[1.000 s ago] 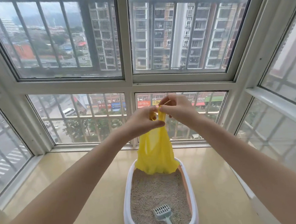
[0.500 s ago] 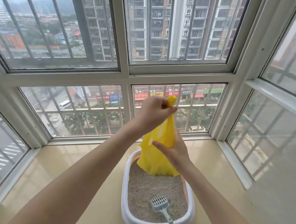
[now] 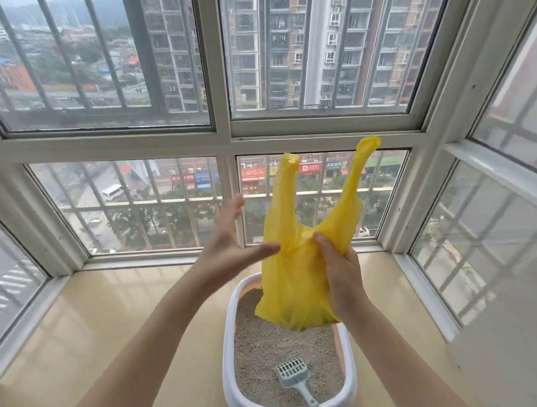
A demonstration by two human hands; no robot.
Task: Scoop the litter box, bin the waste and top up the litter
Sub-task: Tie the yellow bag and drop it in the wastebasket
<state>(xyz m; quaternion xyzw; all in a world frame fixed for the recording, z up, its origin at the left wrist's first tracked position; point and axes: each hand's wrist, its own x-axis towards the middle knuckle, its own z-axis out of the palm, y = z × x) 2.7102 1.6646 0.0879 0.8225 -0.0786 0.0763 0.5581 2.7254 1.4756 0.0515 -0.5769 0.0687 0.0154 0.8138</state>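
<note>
Right fingers (image 3: 325,247) are clenched into the middle of the yellow plastic bag (image 3: 297,283), bunching the film just below where its two handle loops split. I read the right hand (image 3: 342,274) as a firm grasp: thumb on the near face, knuckles pressed into the far side, wrist angled up from lower right.

Left fingers (image 3: 233,210) are released and spread, pointing up and away; the thumb reaches toward the bag's left edge and looks to just touch it, though motion blur keeps me from being sure. The left hand (image 3: 229,249) holds nothing.

The bag hangs in the air from the right hand alone. Both handle loops stand upright above the grip, the right one taller. The bag's bottom sags over the far end of the litter box (image 3: 227,347), apart from the litter; I cannot tell what is inside it.

The box is a white-rimmed oval tray on the beige floor (image 3: 96,333), directly below and between my forearms. Grey litter (image 3: 263,348) fills it. A pale blue slotted scoop (image 3: 295,374) lies on the litter at the near end, head toward the windows, handle resting against the near rim.

Barred windows (image 3: 166,203) wrap the alcove on three sides, with apartment blocks and a street beyond.
</note>
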